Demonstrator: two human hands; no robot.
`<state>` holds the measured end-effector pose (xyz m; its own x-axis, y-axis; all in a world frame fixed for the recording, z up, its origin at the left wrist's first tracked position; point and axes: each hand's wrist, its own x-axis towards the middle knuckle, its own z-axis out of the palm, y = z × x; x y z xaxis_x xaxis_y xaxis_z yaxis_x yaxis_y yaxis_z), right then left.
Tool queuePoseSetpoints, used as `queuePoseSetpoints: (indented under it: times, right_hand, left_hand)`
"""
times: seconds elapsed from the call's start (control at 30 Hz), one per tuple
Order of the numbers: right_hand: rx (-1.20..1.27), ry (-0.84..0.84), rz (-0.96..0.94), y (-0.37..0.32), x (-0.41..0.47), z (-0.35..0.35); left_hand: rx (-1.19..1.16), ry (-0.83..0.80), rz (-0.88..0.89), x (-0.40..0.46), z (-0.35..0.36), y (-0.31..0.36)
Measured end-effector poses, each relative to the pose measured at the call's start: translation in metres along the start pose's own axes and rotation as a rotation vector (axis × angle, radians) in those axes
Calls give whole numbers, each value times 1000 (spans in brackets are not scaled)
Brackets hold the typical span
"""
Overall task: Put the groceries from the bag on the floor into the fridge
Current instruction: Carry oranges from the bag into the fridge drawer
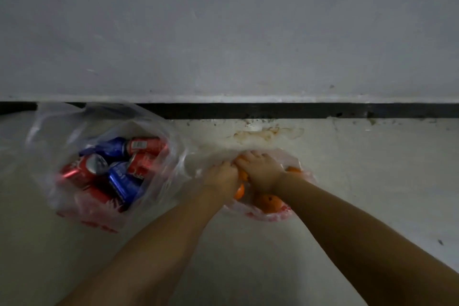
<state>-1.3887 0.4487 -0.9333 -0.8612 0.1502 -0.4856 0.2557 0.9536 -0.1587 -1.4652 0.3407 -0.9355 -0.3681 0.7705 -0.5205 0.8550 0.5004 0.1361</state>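
Observation:
Two clear plastic bags lie on the pale floor. The left bag (62, 129) holds several red and blue drink cans (121, 181). The right bag (273, 217) holds oranges (269, 202). My left hand (221, 179) and my right hand (260, 171) are both down inside the right bag, side by side, fingers curled over oranges. Which orange each hand grips is partly hidden by the hands. The fridge is not in sight.
A grey-white wall (223, 32) rises just behind the bags, with a black skirting strip (273, 110) along its foot. A brown stain (258, 134) marks the floor behind the orange bag. Open floor lies to the right and toward me.

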Motion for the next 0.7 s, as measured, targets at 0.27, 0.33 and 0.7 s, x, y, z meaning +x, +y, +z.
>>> queuePoseSetpoints:
  times: [0.27,0.33,0.7]
  right_hand:
    - [-138,-158,-6,3,34,26]
    - [-136,-130,5,3,34,30]
    - [49,-92,133,-37,-90,-48]
  left_hand:
    - [89,-136,44,9,53,10]
    - [87,-118,14,8,61,12]
    - [-360,-120,-264,-103,-8,19]
